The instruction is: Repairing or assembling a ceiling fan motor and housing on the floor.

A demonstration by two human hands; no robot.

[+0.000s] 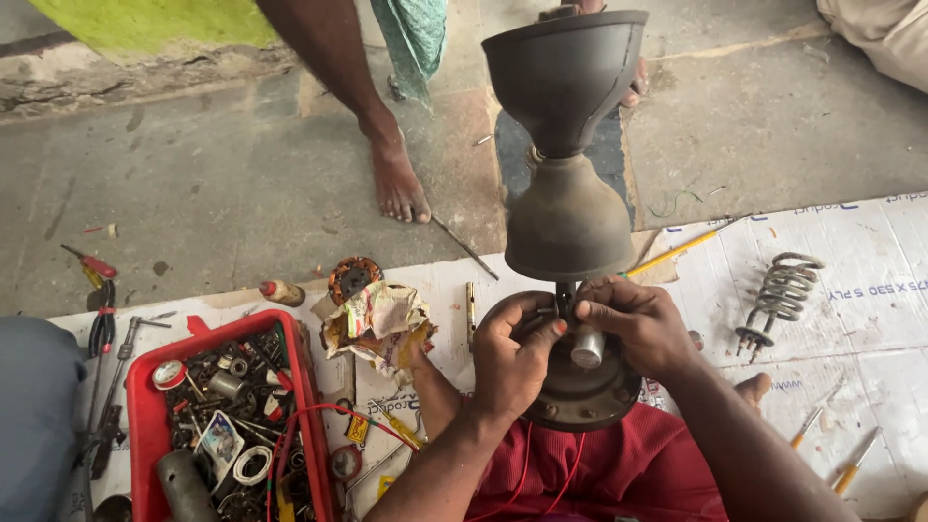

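Cardboard [851, 290] under rusty bell-shaped fan canopy [568, 217]

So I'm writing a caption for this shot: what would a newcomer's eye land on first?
The dark fan motor with its two bell-shaped covers on the rod, dead centre, gripped at the base by the left hand and right hand. Next, the red tray of metal parts at lower left, and a bystander's bare foot on the concrete above.
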